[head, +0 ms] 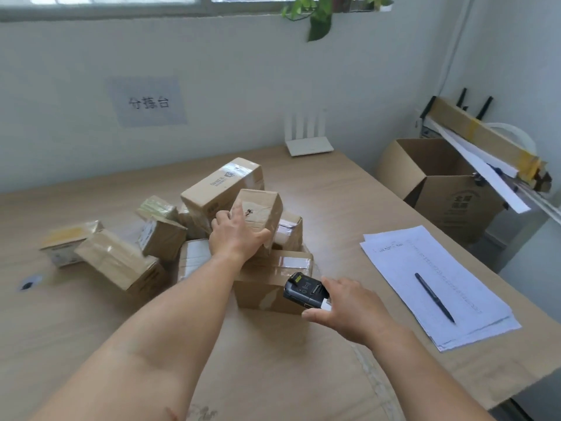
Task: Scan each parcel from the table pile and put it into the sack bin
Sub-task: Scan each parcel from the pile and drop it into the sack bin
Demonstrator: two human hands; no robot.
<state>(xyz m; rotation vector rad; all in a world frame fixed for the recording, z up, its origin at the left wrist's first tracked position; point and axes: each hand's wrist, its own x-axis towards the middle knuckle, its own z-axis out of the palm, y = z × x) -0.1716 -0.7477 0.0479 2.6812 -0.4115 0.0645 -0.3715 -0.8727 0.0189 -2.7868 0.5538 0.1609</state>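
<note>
The left hand [235,235] grips a small taped parcel [258,215] atop the pile [170,238] on the counter [91,323]; the right hand [346,308] holds a black handheld scanner [305,290] just beside it.

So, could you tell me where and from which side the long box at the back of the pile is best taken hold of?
Probably across its narrow width near the far end, coming from above. The long box lies tilted atop the pile with its top face bare, while the left hand, gripping a small parcel, blocks its near end.
</note>
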